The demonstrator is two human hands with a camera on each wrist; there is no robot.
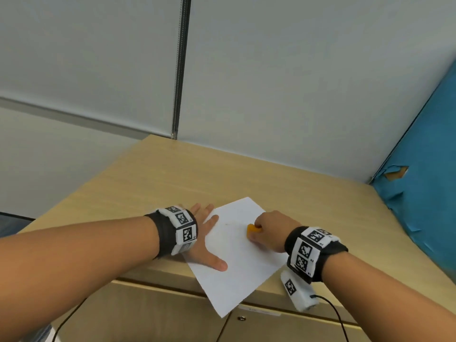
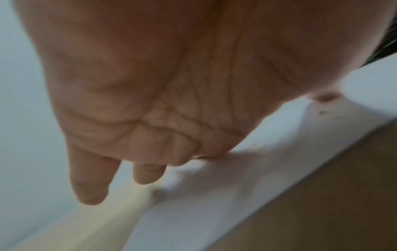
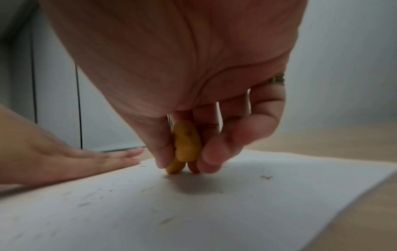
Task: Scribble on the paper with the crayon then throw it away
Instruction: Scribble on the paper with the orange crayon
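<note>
A white sheet of paper (image 1: 237,255) lies skewed on the wooden cabinet top (image 1: 172,174), its near corner hanging over the front edge. My left hand (image 1: 207,233) lies flat with straight fingers on the sheet's left edge, pressing it down. My right hand (image 1: 267,229) pinches a chunky orange crayon (image 1: 254,230) between thumb and fingers. In the right wrist view the crayon (image 3: 185,146) stands with its tip touching the paper (image 3: 236,212), which bears faint short marks. The left wrist view is filled by my left palm (image 2: 161,84) above the paper (image 2: 214,195).
A white wall panel (image 1: 271,82) runs behind the cabinet, and a blue torn-faced partition (image 1: 424,181) closes the right side. A cabinet door lock (image 1: 241,318) sits below the front edge. A black cable (image 1: 338,314) hangs from my right wrist.
</note>
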